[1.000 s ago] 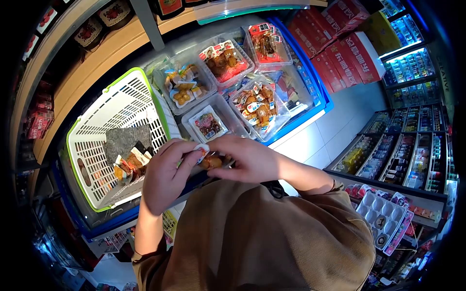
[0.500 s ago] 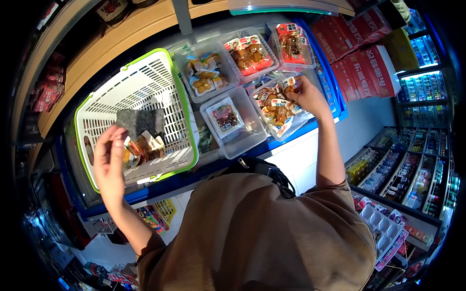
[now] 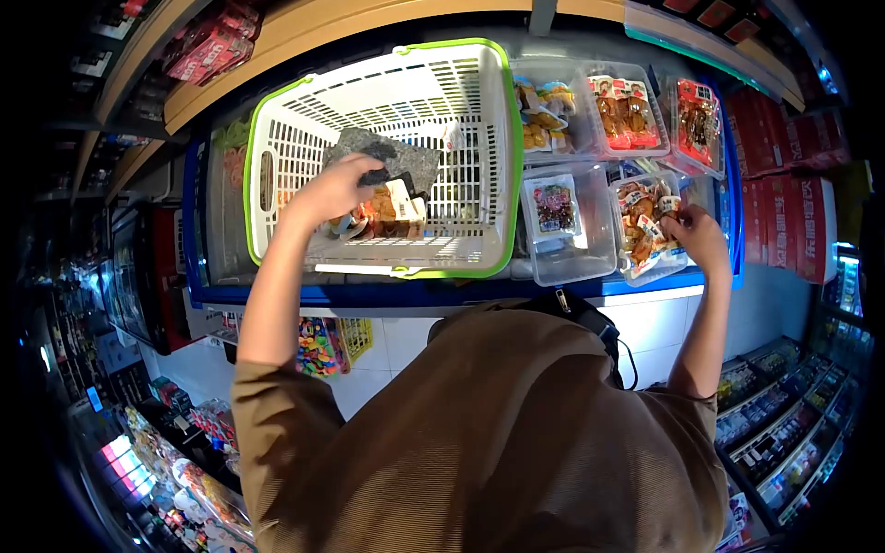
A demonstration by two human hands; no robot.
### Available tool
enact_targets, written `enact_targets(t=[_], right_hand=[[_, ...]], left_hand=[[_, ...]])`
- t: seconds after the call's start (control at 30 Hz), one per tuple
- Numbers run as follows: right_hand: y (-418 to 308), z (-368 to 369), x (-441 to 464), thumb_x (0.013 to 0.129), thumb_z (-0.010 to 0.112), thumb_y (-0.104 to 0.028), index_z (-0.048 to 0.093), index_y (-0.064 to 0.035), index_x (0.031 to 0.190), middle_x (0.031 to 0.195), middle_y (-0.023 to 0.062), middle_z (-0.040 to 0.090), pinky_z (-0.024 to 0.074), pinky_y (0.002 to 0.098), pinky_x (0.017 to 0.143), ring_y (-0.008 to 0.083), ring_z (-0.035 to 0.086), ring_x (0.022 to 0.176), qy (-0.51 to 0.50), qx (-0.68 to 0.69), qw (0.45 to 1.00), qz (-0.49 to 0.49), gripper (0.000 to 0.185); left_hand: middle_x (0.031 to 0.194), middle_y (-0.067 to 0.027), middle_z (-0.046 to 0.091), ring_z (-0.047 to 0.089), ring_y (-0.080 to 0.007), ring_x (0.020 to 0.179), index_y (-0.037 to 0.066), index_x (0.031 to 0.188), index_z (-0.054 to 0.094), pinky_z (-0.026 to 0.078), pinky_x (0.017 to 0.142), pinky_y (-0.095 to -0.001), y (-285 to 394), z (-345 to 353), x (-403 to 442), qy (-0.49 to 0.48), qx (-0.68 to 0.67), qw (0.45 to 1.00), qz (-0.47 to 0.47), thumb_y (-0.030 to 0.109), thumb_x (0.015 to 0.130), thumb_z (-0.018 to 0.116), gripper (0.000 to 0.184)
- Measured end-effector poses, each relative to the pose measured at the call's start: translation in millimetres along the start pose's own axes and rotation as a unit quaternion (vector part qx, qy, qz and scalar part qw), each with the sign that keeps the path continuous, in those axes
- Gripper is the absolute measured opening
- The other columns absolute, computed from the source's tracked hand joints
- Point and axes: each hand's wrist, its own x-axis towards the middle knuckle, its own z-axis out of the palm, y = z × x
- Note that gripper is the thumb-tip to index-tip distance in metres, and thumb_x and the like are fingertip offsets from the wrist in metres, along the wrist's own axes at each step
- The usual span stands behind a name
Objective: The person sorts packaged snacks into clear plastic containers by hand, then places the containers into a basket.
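Observation:
My left hand (image 3: 336, 192) reaches into the white basket with a green rim (image 3: 513, 161), its fingers closed together. A dark patch shows at its fingertips, against the grey cloth (image 3: 415, 162); I cannot make out what they hold. Just below that hand, several snack packets (image 3: 398, 210) lie on the basket's floor. Over at the right, my right hand (image 3: 702, 241) pinches a small snack packet (image 3: 670, 206) at the edge of a clear plastic bin (image 3: 656, 273) of similar packets. Beside this bin stands another clear bin (image 3: 597, 249) with a dark-filled white packet (image 3: 556, 207) inside.
Behind are clear bins of yellow packets (image 3: 544, 115), brown packets (image 3: 627, 115) and red packets (image 3: 698, 124). A wooden shelf (image 3: 369, 26) runs above the blue-edged counter (image 3: 442, 293). Red cartons (image 3: 784, 221) are stacked at the right, and drink shelves (image 3: 784, 415) stand lower right.
The view has swung, so basket and bins appear further right. My left hand has moved from above the basket's near side deeper inside, towards the cloth. My right hand stays at the same bin.

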Motion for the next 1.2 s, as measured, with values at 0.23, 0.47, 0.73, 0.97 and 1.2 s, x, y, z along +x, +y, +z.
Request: enact_targets(t=[0.23, 0.47, 0.73, 0.97, 1.2], right_hand=[[-44, -40, -34, 0.09, 0.069, -0.028, 0.063, 0.002, 0.105, 0.098, 0.0169, 0.065, 0.0502, 0.0333, 0.074, 0.0271, 0.063, 0.081, 0.178, 0.03, 0.983, -0.038, 0.034], [-91, -32, -59, 0.092, 0.066, -0.017, 0.063, 0.0026, 0.103, 0.097, 0.009, 0.065, 0.0479, 0.0268, 0.08, 0.0147, 0.062, 0.089, 0.071, 0.35, 0.925, -0.129, 0.023], [-223, 6, -71, 0.095, 0.061, -0.012, 0.055, 0.0, 0.126, 0.121, 0.0097, 0.061, 0.0445, 0.0342, 0.098, 0.0172, 0.057, 0.113, -0.312, 0.529, 0.734, -0.292, 0.034], [-228, 5, -86, 0.096, 0.062, -0.009, 0.057, -0.0003, 0.118, 0.097, -0.0013, 0.063, 0.0455, 0.0222, 0.077, 0.0041, 0.055, 0.087, -0.414, 0.56, 0.662, -0.278, 0.024], [-204, 3, -84, 0.094, 0.066, -0.014, 0.061, -0.0034, 0.102, 0.074, -0.0071, 0.054, 0.0335, 0.0173, 0.054, -0.0017, 0.042, 0.062, -0.222, 0.606, 0.75, -0.146, 0.014]], left_hand=[[0.109, -0.0108, 0.064, 0.058, -0.0297, 0.114, 0.012, 0.113, 0.063, 0.027, 0.113, -0.0562, 5, 20, 48, -0.256, 0.271, 0.928, 0.031, 0.025, 0.074, 0.07, 0.041], [0.07, -0.0034, 0.055, 0.06, -0.023, 0.095, 0.014, 0.067, 0.043, 0.046, 0.094, -0.042, -6, -24, 0, -0.016, -0.421, 0.893, 0.16, -0.002, 0.084, 0.055, 0.027], [0.058, 0.006, 0.052, 0.057, -0.0187, 0.09, 0.021, 0.064, 0.051, 0.028, 0.112, -0.048, 129, -17, -23, -0.112, -0.716, 0.593, 0.35, 0.024, 0.085, 0.068, 0.028], [0.082, -0.0014, 0.06, 0.059, -0.0231, 0.102, 0.015, 0.087, 0.054, 0.033, 0.111, -0.0505, 181, 38, -6, -0.089, -0.782, 0.522, 0.331, 0.034, 0.091, 0.063, 0.022], [0.127, -0.0129, 0.057, 0.057, -0.0171, 0.112, 0.0, 0.119, 0.052, 0.045, 0.096, -0.0313, 196, 65, -46, 0.106, -0.664, 0.727, 0.142, 0.021, 0.101, 0.045, 0.028]])
